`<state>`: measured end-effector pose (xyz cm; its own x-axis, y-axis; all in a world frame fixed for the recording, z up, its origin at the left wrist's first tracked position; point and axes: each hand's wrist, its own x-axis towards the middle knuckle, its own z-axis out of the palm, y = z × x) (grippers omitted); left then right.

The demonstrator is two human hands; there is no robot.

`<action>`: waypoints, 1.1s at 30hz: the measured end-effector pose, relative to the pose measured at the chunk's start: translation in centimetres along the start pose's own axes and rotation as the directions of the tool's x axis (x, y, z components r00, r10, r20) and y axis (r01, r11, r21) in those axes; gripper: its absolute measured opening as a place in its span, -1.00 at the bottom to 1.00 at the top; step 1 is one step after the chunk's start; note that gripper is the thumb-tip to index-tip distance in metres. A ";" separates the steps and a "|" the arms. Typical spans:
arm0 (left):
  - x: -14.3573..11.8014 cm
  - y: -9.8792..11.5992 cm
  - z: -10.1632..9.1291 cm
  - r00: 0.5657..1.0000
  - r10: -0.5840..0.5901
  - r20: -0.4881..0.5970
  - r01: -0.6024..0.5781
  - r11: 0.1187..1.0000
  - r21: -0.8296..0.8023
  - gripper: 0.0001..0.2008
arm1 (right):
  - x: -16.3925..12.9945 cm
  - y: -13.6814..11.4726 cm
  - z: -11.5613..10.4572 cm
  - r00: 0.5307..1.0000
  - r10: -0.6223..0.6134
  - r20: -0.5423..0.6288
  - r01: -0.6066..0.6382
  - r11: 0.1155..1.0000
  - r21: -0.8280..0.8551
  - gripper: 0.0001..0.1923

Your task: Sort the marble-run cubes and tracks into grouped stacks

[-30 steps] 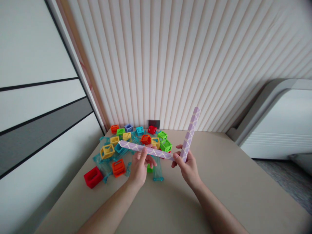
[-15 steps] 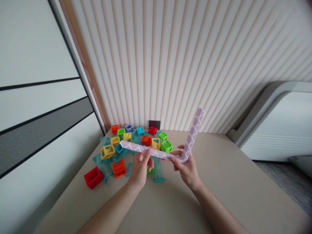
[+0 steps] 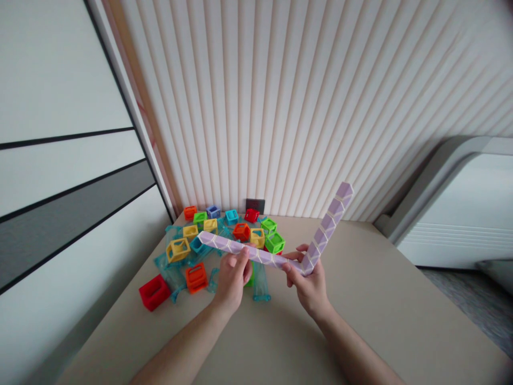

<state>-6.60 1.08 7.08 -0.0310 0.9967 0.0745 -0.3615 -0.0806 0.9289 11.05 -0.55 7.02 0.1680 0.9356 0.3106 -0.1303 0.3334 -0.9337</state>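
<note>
A purple snake puzzle [image 3: 263,256] made of linked wedges is held above the table, bent into a wide V. My left hand [image 3: 233,274] pinches its long straight arm near the middle, thumb on top and fingers curled below. At the bend, my right hand [image 3: 308,280] grips it, with the thumb on the long arm and the fingers behind. The shorter arm slants up and to the right from that hand. Behind the left hand, a green block is partly hidden.
Several colored hollow blocks, such as a red one [image 3: 154,292], an orange one [image 3: 196,278] and a green one [image 3: 274,242], lie with clear teal pieces [image 3: 261,283] on the beige table [image 3: 372,321]. A black box [image 3: 255,206] stands by the ribbed wall [image 3: 280,107].
The short arm of the snake puzzle has swung outward to the right, so the bend is wider. Both hands keep their grip in nearly the same places.
</note>
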 end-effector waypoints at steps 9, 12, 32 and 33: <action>0.1 0.3 0.2 0.998 -0.026 0.058 0.024 0.999 0.042 -0.52 | 0.8 0.1 -0.4 0.993 0.114 -0.026 -0.114 0.993 0.021 -0.43; 0.0 0.3 -0.1 0.989 -0.007 0.151 0.009 1.000 -0.013 -0.57 | 1.0 0.1 -0.7 0.990 0.138 -0.007 -0.138 0.990 0.026 -0.42; 0.3 0.3 -0.1 0.985 -0.102 0.140 0.113 0.991 -0.070 -0.61 | 0.7 -0.4 -0.2 0.999 0.011 -0.043 -0.013 0.998 -0.063 -0.40; 0.3 0.3 -0.1 0.985 -0.103 0.137 0.112 0.992 -0.063 -0.61 | 0.7 -0.3 -0.3 0.999 0.008 -0.037 -0.010 0.998 -0.067 -0.41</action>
<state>-6.79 1.40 7.34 0.1343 0.9905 0.0279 -0.4207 0.0315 0.9066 11.44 -0.07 7.43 0.2030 0.9333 0.2963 -0.0665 0.3151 -0.9467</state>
